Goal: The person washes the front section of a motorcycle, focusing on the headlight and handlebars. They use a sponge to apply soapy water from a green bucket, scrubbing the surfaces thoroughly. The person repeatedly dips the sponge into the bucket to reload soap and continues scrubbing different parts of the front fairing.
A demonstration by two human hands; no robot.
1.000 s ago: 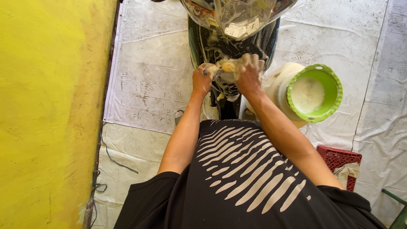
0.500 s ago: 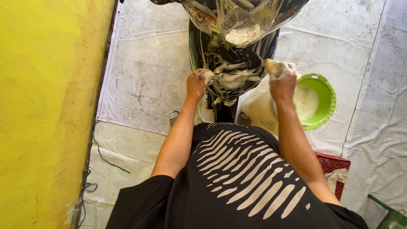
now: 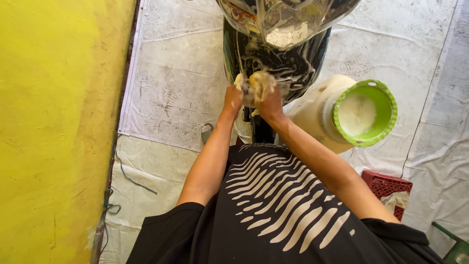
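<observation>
A black motorcycle (image 3: 273,54) streaked with white foam stands in front of me, its headlight (image 3: 288,19) at the top of the head view. My right hand (image 3: 267,100) grips a soapy yellow sponge (image 3: 261,83) pressed against the bike's front panel. My left hand (image 3: 232,98) is closed beside it, touching the same foamy sponge and panel. Both arms reach forward over my black shirt with white stripes.
A white container topped by a green bowl of foam (image 3: 364,112) stands right of the bike. A red crate (image 3: 388,188) sits at lower right. A yellow wall (image 3: 53,127) runs along the left. White tarpaulin (image 3: 171,88) covers the floor.
My right hand came back from the green bowl at the right to the bike's front, carrying the sponge, and now sits next to my left hand.
</observation>
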